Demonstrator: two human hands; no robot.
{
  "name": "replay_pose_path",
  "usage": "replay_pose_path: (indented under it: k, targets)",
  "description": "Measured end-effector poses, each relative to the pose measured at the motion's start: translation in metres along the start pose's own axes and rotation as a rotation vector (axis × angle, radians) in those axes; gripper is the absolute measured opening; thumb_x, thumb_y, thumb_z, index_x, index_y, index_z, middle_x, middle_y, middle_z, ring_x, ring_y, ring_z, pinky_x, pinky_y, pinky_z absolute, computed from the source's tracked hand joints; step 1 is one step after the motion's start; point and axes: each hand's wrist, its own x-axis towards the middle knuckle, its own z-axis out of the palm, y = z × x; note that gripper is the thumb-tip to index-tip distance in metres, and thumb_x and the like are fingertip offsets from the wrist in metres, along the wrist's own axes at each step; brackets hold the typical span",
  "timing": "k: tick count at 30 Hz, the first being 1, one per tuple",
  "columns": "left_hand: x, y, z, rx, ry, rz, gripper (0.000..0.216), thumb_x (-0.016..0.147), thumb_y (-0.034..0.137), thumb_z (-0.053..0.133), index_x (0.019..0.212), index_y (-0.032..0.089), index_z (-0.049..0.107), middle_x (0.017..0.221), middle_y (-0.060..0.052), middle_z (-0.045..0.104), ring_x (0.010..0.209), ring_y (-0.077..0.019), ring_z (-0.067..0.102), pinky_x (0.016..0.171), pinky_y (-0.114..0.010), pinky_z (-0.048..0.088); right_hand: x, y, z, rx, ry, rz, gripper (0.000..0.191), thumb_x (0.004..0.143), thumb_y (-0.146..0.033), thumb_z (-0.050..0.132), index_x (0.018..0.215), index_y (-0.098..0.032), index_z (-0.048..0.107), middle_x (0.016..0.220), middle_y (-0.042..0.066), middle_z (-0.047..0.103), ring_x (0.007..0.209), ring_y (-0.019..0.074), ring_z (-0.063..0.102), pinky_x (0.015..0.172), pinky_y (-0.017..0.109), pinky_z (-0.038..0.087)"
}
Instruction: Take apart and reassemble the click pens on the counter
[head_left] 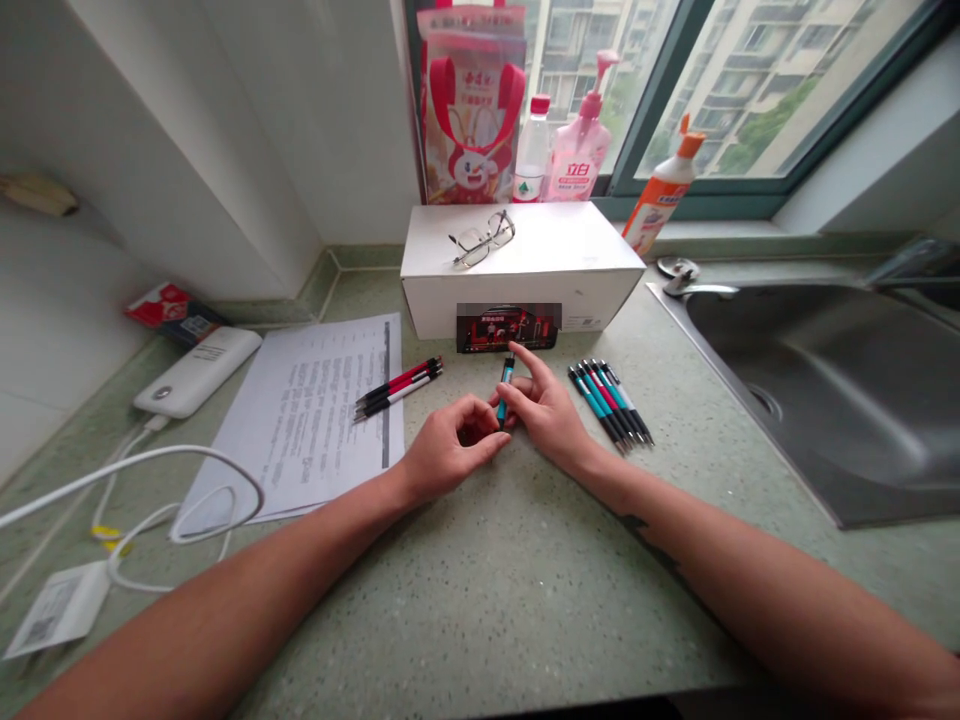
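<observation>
Between my hands a teal and black pen (pixel 506 385) stands nearly upright over the counter. My left hand (pixel 454 445) pinches its lower end between thumb and fingers. Thumb and fingers of my right hand (pixel 546 408) close on its upper part, with the index finger stretched towards the pen's top. To the left, several red, black and white pens (pixel 399 388) lie across the edge of printed sheets (pixel 315 400). Right of my right hand, several teal, red and white pens (pixel 609 402) lie side by side on the counter.
A phone (pixel 508 328) with a lit screen leans against a white box (pixel 517 240) that carries eyeglasses (pixel 484 240). A white power bank (pixel 199 372) with a looping cable (pixel 187 452) lies left. The steel sink (pixel 840 370) is right; bottles (pixel 581 150) stand behind.
</observation>
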Motion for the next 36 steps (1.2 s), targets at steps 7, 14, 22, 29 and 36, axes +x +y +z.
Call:
replay_pose_path:
  k: [7,14,22,29,36]
  targets:
    - [0.0008,0.0002,-0.0008,0.001,-0.022,-0.018,0.022,0.085,0.034,0.070,0.083,0.017,0.055,0.070,0.003,0.057,0.059,-0.0091,0.048,0.055,-0.023,0.038,0.0002,-0.0007,-0.0004,0.023,0.001,0.005,0.070,0.089,-0.036,0.066,0.148,-0.019,0.033,0.076,-0.003,0.068,0.057,0.0120,0.059,0.054,0.025,0.050]
    - [0.0003,0.0041,-0.0013,-0.021,-0.035,-0.026,0.020,0.086,0.032,0.069,0.084,0.016,0.056,0.072,0.001,0.062,0.060,-0.0101,0.053,0.057,-0.023,0.041,0.0022,0.0031,-0.0015,0.040,-0.012,0.001,0.062,0.088,-0.035,0.068,0.141,-0.022,0.039,0.075,-0.003,0.067,0.056,0.0118,0.058,0.052,0.025,0.049]
    - [0.0002,0.0032,-0.0020,-0.030,-0.042,-0.016,0.018,0.089,0.032,0.064,0.087,0.015,0.058,0.076,-0.002,0.065,0.065,-0.0118,0.057,0.061,-0.025,0.045,0.0021,0.0015,-0.0017,0.029,-0.012,0.023,0.067,0.088,-0.033,0.066,0.146,-0.019,0.036,0.075,-0.003,0.067,0.056,0.0115,0.058,0.052,0.026,0.049]
    - [0.0009,0.0033,-0.0024,-0.026,-0.037,-0.003,0.017,0.090,0.031,0.063,0.087,0.016,0.058,0.077,-0.002,0.065,0.066,-0.0122,0.059,0.063,-0.026,0.047,0.0015,-0.0004,-0.0011,0.027,-0.005,0.027,0.069,0.088,-0.035,0.067,0.148,-0.020,0.036,0.075,-0.004,0.067,0.056,0.0112,0.057,0.052,0.026,0.049]
    - [0.0009,0.0012,-0.0022,-0.034,-0.045,-0.021,0.017,0.090,0.032,0.064,0.089,0.015,0.059,0.079,-0.003,0.067,0.068,-0.0129,0.061,0.064,-0.027,0.048,0.0018,0.0009,-0.0025,0.017,-0.007,0.021,0.063,0.088,-0.034,0.067,0.142,-0.022,0.038,0.074,-0.004,0.067,0.054,0.0113,0.056,0.051,0.026,0.049]
